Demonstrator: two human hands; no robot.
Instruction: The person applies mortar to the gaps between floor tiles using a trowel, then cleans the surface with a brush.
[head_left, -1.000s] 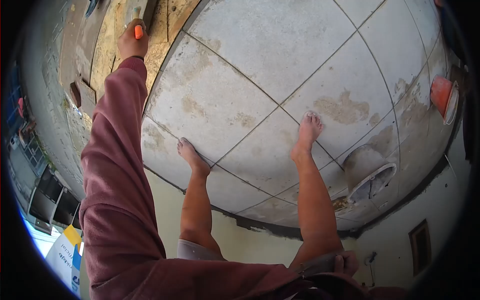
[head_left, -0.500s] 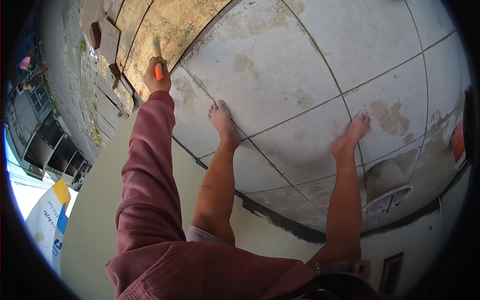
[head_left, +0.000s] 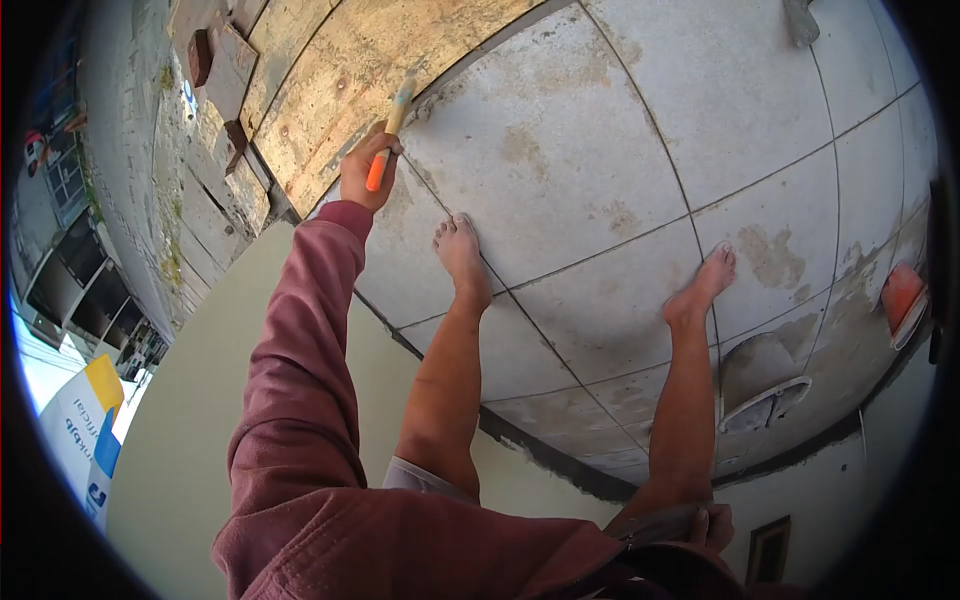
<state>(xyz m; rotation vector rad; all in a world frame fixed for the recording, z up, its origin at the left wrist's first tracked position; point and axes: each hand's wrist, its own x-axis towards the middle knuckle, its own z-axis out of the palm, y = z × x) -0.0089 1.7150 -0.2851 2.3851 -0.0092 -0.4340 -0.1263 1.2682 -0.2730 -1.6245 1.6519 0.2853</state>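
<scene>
My left hand (head_left: 368, 170), in a maroon sleeve, is closed around a short tool (head_left: 392, 135) with a pale wooden handle and an orange butt end. Its far end is greyish and too small to tell what kind of tool it is. The hand is over the seam between a yellowish worn wooden board (head_left: 320, 85) and the pale floor tiles (head_left: 560, 190). Low on the right, my right hand (head_left: 712, 527) shows only partly beside my thigh, fingers curled at the edge of the shorts; what they hold is hidden. My bare feet rest apart on the tiles.
A rounded container (head_left: 765, 375) with a pale rim stands right of my feet, and a reddish container (head_left: 903, 300) farther right. A grey object (head_left: 800, 22) lies at the top. Brown wood pieces (head_left: 235, 70) are at upper left, beside a rough street; a banner (head_left: 85, 435) hangs lower left.
My left hand has moved right in view with the tool, whose far end now points up and right toward the tile edge. More of my right hand shows. The view has shifted slightly.
</scene>
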